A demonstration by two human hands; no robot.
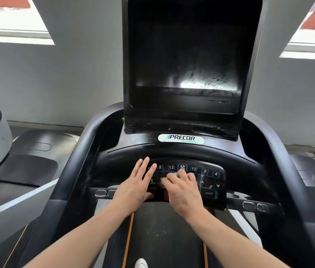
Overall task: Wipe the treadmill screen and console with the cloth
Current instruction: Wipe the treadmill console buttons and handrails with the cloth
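Right hand [183, 192] presses pale cloth [173, 176] on console [172, 151]; left hand [137, 182] flat, fingers spread; screen [187, 60] streaky.

So the black console [172, 151] carries it all: left hand [135, 186] lies flat on the keypad at about 9 o'clock, right hand [183, 190] presses a pale cloth [174, 176] just beside it. START button [209, 193] sits at 3 o'clock, Precor badge [181, 138] at 12.
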